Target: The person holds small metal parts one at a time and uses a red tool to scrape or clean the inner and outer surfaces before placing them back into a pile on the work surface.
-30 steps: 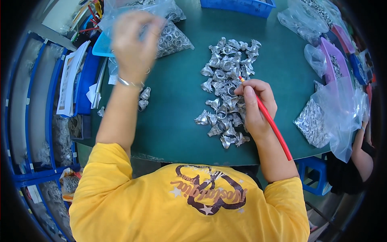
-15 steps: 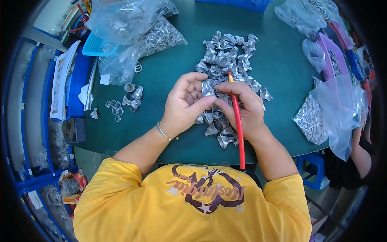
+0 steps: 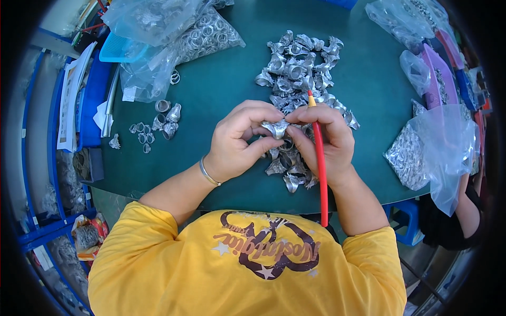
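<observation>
Between both hands is a chunky silver-coloured ring, its wide sculpted part facing up. My left hand pinches it from the left between thumb and fingers. The thumb and fingertips of my right hand meet its right side. A long red pencil is also tucked in my right hand, its sharpened tip pointing away from me. Beneath and beyond my hands spreads a heap of similar rings, partly hidden by my fingers.
Left on the green table lie a few loose chunky rings and several small plain rings. Clear bags of rings sit at the far left. Right, a filled bag lies beside a purple tray. Another person's arm shows behind.
The held ring has been turned, from upright against my left fingers to wide side up. My right hand and the pencil have shifted slightly to the right. The whole view has shifted a little.
</observation>
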The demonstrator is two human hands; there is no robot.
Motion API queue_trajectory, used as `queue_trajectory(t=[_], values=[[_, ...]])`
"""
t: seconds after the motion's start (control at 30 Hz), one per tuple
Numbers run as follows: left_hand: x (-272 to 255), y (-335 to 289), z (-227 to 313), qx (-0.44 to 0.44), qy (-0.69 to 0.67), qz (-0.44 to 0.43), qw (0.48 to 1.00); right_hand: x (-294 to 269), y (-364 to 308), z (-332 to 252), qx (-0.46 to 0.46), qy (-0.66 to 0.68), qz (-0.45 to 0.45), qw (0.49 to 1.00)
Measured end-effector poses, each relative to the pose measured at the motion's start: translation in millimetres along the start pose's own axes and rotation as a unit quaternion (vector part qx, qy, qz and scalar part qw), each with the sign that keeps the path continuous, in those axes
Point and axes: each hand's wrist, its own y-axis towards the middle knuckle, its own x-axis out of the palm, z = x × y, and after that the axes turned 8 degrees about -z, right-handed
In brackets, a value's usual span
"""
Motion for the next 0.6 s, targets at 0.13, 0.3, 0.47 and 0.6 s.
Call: queue_trajectory(t=[0.13,0.3,0.47,0.6], values=[[0.0,0.1,-1.3,-0.043,-0.046,0.016,0.998,-0.3,-3.2,-4.7,0.090,0.010,-0.014,0.996],[-0.1,1.3,1.7,-0.079,-0.055,0.040,0.995,-9.6,6.7,-9.6,0.029,-0.068,-0.003,0.997],[-1.5,1.5,3.0,-0.110,-0.028,0.021,0.993,-6.9,-9.0,-11.5,0.078,0.084,0.065,0.991],[1.9,1.9,5.8,-0.141,-0.083,0.031,0.986,-10.1,-2.8,-5.4,-0.002,0.014,0.029,0.999]])
